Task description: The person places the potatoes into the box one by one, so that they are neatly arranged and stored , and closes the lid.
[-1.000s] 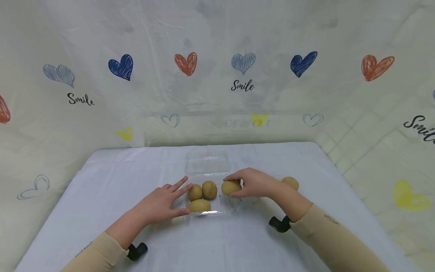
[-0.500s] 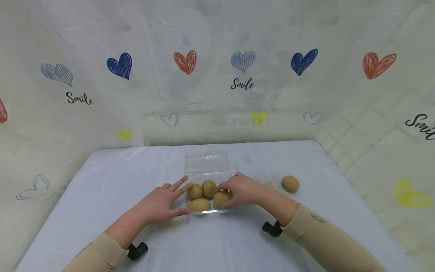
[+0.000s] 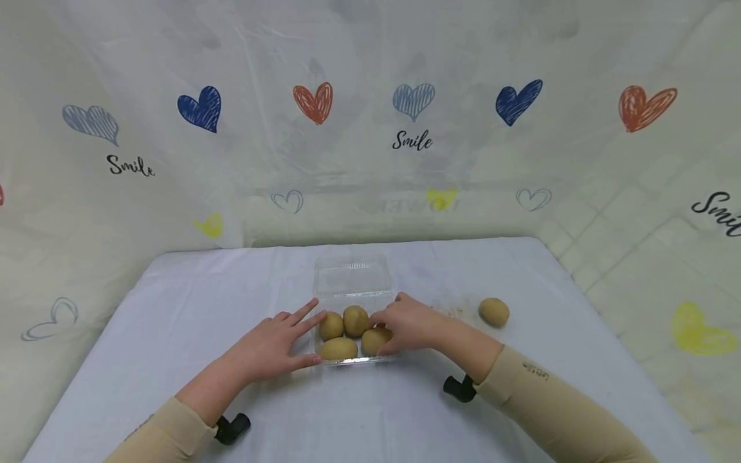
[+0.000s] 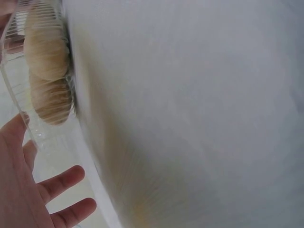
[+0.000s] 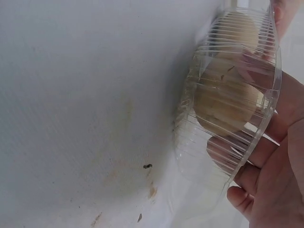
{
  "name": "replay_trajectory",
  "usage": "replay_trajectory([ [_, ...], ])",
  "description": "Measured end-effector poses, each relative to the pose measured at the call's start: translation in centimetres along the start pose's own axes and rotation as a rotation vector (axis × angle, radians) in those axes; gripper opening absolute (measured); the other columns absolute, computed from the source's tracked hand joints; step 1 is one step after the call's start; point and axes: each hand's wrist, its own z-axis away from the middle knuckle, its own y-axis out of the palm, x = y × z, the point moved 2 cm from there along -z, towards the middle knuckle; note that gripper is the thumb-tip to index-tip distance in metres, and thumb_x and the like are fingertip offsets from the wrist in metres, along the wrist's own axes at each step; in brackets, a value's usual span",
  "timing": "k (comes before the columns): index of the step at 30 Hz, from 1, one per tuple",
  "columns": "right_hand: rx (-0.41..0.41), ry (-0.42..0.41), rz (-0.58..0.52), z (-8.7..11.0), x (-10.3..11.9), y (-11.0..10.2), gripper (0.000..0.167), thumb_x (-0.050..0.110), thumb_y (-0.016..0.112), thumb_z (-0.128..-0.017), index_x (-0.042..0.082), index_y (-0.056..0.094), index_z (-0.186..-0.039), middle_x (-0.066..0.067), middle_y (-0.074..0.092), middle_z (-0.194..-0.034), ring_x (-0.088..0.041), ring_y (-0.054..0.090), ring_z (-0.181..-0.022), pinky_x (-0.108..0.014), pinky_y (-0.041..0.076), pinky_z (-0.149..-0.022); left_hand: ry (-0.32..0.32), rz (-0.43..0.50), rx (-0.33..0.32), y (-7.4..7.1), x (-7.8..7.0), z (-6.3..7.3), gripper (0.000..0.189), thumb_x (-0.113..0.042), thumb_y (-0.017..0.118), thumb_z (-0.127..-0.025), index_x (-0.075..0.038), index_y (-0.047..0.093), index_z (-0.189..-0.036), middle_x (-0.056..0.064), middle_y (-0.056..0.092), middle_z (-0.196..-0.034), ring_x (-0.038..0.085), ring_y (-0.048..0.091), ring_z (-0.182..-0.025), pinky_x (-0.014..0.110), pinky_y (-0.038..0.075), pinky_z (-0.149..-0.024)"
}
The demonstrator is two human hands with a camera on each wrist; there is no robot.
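A clear plastic clamshell box (image 3: 365, 362) sits on the table with its ribbed lid (image 3: 353, 278) folded back. Two potatoes lie toward the back of its tray, and an oblong potato (image 3: 338, 349) lies at the front left. My right hand (image 3: 413, 323) reaches over the box's right side and grips another potato (image 3: 373, 341) at the front right. Through the box wall in the right wrist view, its fingers curl about that potato (image 5: 225, 102). My left hand (image 3: 272, 350) touches the left side of the box with fingers spread, thumb at the front corner.
A single potato (image 3: 494, 312) lies on the white-covered table (image 3: 324, 418) to the right of the box. Brown crumbs (image 3: 457, 312) are scattered between them. A hanging sheet printed with hearts stands behind the table.
My right hand has carried its potato leftward and down into the front right of the box. The left hand keeps its place at the box's left side.
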Motion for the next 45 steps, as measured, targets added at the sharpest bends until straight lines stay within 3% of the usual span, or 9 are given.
replay_trajectory([
  [5,0.009,0.001,-0.050,0.2,-0.3,-0.2,0.039,0.038,0.083,-0.079,0.023,0.075,-0.114,0.019,0.070,-0.095,0.000,0.055,-0.075,-0.037,0.033,-0.091,0.007,0.002,-0.007,0.0,0.0,0.0,0.087,-0.083,0.037,-0.085,-0.037,0.023,-0.158,-0.006,0.011,-0.166,0.029,0.047,-0.130,0.055,0.042,-0.101],
  [15,0.018,-0.003,-0.137,0.3,-0.5,-0.6,0.038,0.029,0.083,-0.080,0.019,0.076,-0.116,0.019,0.067,-0.088,0.000,0.054,-0.073,-0.044,0.030,-0.107,0.006,0.005,-0.015,0.1,0.0,0.0,0.085,-0.079,0.044,-0.087,-0.037,0.024,-0.158,-0.006,0.013,-0.166,0.030,0.048,-0.128,0.054,0.043,-0.100],
  [21,0.032,-0.004,-0.144,0.2,-0.4,-0.4,0.036,0.028,0.082,-0.082,0.019,0.075,-0.116,0.020,0.068,-0.089,0.000,0.055,-0.074,-0.042,0.030,-0.109,0.007,0.004,-0.019,0.1,0.0,0.0,0.085,-0.080,0.043,-0.087,-0.037,0.024,-0.158,-0.006,0.013,-0.166,0.029,0.048,-0.128,0.054,0.042,-0.100],
  [29,0.019,-0.015,-0.160,0.4,-0.3,-0.9,0.034,0.032,0.079,-0.085,0.019,0.074,-0.116,0.016,0.070,-0.106,-0.004,0.062,-0.090,-0.040,0.037,-0.102,0.007,0.006,-0.017,0.0,0.0,0.1,0.085,-0.080,0.043,-0.087,-0.037,0.024,-0.158,-0.006,0.013,-0.166,0.030,0.048,-0.129,0.055,0.042,-0.100],
  [37,-0.012,-0.043,-0.200,0.7,-0.4,-1.4,0.035,0.029,0.076,-0.087,0.017,0.073,-0.119,0.008,0.071,-0.114,-0.010,0.064,-0.094,-0.033,0.048,-0.090,0.009,0.012,-0.024,0.1,0.0,0.0,0.083,-0.077,0.047,-0.088,-0.037,0.024,-0.158,-0.006,0.012,-0.166,0.030,0.048,-0.129,0.055,0.042,-0.101],
  [45,-0.069,-0.038,-0.242,1.6,-1.3,-2.2,0.033,0.023,0.073,-0.090,0.014,0.071,-0.121,0.002,0.070,-0.119,-0.019,0.065,-0.101,-0.035,0.050,-0.089,0.009,0.005,-0.019,0.1,0.0,0.1,0.085,-0.078,0.045,-0.087,-0.036,0.025,-0.158,-0.006,0.012,-0.166,0.030,0.048,-0.128,0.055,0.042,-0.100],
])
